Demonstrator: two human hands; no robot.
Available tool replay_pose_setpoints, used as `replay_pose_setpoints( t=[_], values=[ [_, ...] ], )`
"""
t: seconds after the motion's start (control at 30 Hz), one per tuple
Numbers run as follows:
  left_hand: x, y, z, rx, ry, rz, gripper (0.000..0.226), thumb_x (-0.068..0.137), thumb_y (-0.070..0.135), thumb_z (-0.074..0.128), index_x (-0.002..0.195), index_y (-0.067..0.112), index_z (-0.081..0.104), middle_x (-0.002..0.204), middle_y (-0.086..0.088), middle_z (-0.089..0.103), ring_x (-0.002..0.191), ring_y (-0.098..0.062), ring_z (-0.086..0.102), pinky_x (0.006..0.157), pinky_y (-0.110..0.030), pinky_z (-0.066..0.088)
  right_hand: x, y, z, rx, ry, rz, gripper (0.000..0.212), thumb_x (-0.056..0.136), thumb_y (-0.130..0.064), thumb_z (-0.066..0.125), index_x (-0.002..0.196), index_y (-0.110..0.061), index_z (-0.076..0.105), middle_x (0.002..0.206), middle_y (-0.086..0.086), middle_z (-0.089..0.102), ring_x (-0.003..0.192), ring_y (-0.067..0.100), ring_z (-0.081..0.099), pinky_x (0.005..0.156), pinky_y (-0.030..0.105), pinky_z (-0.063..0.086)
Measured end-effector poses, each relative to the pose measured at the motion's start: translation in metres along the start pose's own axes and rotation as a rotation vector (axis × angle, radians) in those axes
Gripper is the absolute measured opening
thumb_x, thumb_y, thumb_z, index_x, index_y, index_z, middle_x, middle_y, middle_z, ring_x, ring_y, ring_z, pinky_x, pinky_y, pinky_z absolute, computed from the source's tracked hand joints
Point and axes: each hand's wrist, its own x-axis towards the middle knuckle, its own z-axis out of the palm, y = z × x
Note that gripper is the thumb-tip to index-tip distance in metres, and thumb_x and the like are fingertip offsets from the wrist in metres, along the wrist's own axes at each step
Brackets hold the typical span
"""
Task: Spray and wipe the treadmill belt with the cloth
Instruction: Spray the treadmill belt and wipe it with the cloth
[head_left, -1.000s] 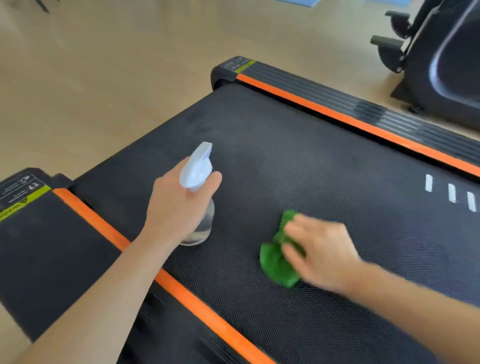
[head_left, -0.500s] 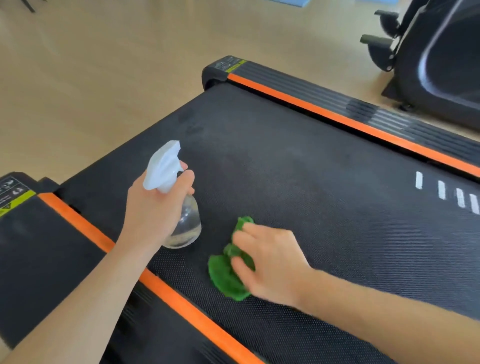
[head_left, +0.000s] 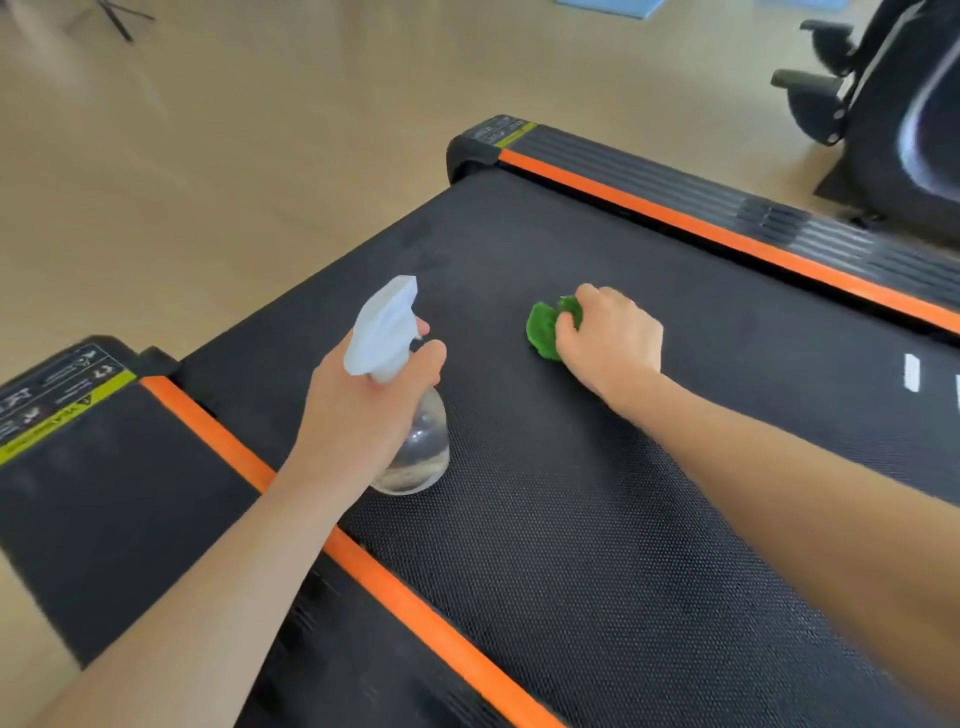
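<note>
The black textured treadmill belt (head_left: 597, 545) fills the middle of the view. My left hand (head_left: 358, 410) grips a clear spray bottle (head_left: 415, 447) with a white trigger head, held upright just above the belt's left side. My right hand (head_left: 608, 338) holds a bunched green cloth (head_left: 543, 325) pressed on the belt, farther out towards the belt's end. Most of the cloth is hidden under my fingers.
Orange-striped black side rails run along the belt on the left (head_left: 395, 587) and right (head_left: 727, 234). A warning label (head_left: 57, 400) sits on the left rail's end cap. Black exercise equipment (head_left: 893, 119) stands at the upper right on the tan floor (head_left: 208, 156).
My right hand has pushed the green cloth away from me, farther along the belt. My left hand with the bottle has stayed near the left rail.
</note>
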Motion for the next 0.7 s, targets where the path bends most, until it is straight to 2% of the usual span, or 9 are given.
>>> replay_pose_setpoints(
  t=[0.1, 0.2, 0.33, 0.47, 0.53, 0.57, 0.6, 0.63, 0.7],
  values=[
    [0.011, 0.005, -0.016, -0.082, 0.066, -0.021, 0.009, 0.094, 0.028, 0.072, 0.102, 0.028, 0.075, 0.091, 0.004, 0.076, 0.070, 0.006, 0.063, 0.061, -0.003, 0.044, -0.082, -0.026, -0.016, 0.094, -0.068, -0.316, 0.019, 0.090, -0.040, 0.044, 0.082, -0.022, 0.045, 0.081, -0.006, 0.053, 0.074, 0.026, 0.059, 0.059, 0.033, 0.041],
    [0.028, 0.005, -0.044, -0.163, 0.190, -0.056, 0.008, 0.091, 0.035, 0.073, 0.098, 0.038, 0.075, 0.100, 0.011, 0.074, 0.084, 0.001, 0.064, 0.076, -0.019, 0.046, -0.159, -0.039, -0.040, 0.222, -0.173, -0.624, 0.019, 0.087, -0.039, 0.053, 0.078, -0.024, 0.046, 0.077, -0.007, 0.049, 0.065, 0.019, 0.052, 0.051, 0.032, 0.040],
    [0.040, -0.013, -0.071, -0.127, 0.253, -0.015, 0.012, 0.092, 0.036, 0.072, 0.104, 0.034, 0.074, 0.105, 0.017, 0.071, 0.090, 0.005, 0.063, 0.077, -0.015, 0.042, -0.136, -0.040, -0.033, 0.184, -0.155, -0.831, 0.020, 0.089, -0.033, 0.054, 0.075, -0.021, 0.048, 0.074, -0.008, 0.046, 0.062, 0.019, 0.047, 0.050, 0.033, 0.039],
    [0.046, -0.032, -0.072, -0.094, 0.208, 0.050, 0.011, 0.092, 0.034, 0.073, 0.101, 0.041, 0.072, 0.097, 0.012, 0.074, 0.076, 0.007, 0.062, 0.070, -0.006, 0.049, -0.055, -0.084, 0.006, 0.127, -0.070, -0.678, 0.025, 0.088, -0.041, 0.042, 0.076, -0.022, 0.052, 0.075, -0.007, 0.051, 0.067, 0.022, 0.059, 0.052, 0.028, 0.031],
    [0.059, -0.041, -0.073, -0.086, 0.183, 0.030, 0.018, 0.080, 0.043, 0.071, 0.096, 0.052, 0.071, 0.090, 0.009, 0.079, 0.075, 0.004, 0.068, 0.079, -0.019, 0.058, -0.007, -0.112, 0.028, 0.123, -0.026, -0.533, 0.021, 0.090, -0.039, 0.045, 0.077, -0.023, 0.046, 0.076, -0.007, 0.048, 0.072, 0.026, 0.059, 0.057, 0.030, 0.031],
    [0.065, -0.045, -0.074, -0.078, 0.160, 0.028, 0.021, 0.075, 0.048, 0.068, 0.093, 0.058, 0.069, 0.085, 0.009, 0.080, 0.071, 0.004, 0.068, 0.078, -0.026, 0.059, 0.015, -0.126, 0.038, 0.119, -0.025, -0.452, 0.021, 0.093, -0.037, 0.046, 0.079, -0.022, 0.046, 0.077, -0.006, 0.048, 0.074, 0.027, 0.058, 0.058, 0.032, 0.032],
    [0.069, -0.048, -0.076, -0.058, 0.138, 0.041, 0.022, 0.073, 0.050, 0.067, 0.093, 0.062, 0.067, 0.082, 0.011, 0.080, 0.066, 0.005, 0.066, 0.074, -0.027, 0.056, 0.035, -0.140, 0.045, 0.099, -0.024, -0.378, 0.021, 0.095, -0.036, 0.046, 0.081, -0.020, 0.047, 0.080, -0.004, 0.050, 0.076, 0.028, 0.057, 0.058, 0.032, 0.032],
    [0.071, -0.050, -0.080, -0.045, 0.109, 0.058, 0.023, 0.075, 0.049, 0.069, 0.095, 0.061, 0.068, 0.081, 0.010, 0.079, 0.063, 0.005, 0.064, 0.073, -0.024, 0.053, 0.051, -0.153, 0.052, 0.068, -0.020, -0.312, 0.020, 0.097, -0.034, 0.045, 0.084, -0.019, 0.048, 0.082, -0.002, 0.051, 0.077, 0.027, 0.055, 0.058, 0.033, 0.031],
    [0.069, -0.048, -0.090, -0.085, 0.069, 0.105, 0.020, 0.088, 0.034, 0.077, 0.104, 0.045, 0.073, 0.089, 0.009, 0.077, 0.069, 0.004, 0.062, 0.072, -0.014, 0.050, 0.067, -0.172, 0.059, 0.029, -0.017, -0.218, 0.019, 0.097, -0.033, 0.044, 0.086, -0.018, 0.047, 0.089, 0.001, 0.056, 0.074, 0.027, 0.052, 0.059, 0.033, 0.031]
  ],
)
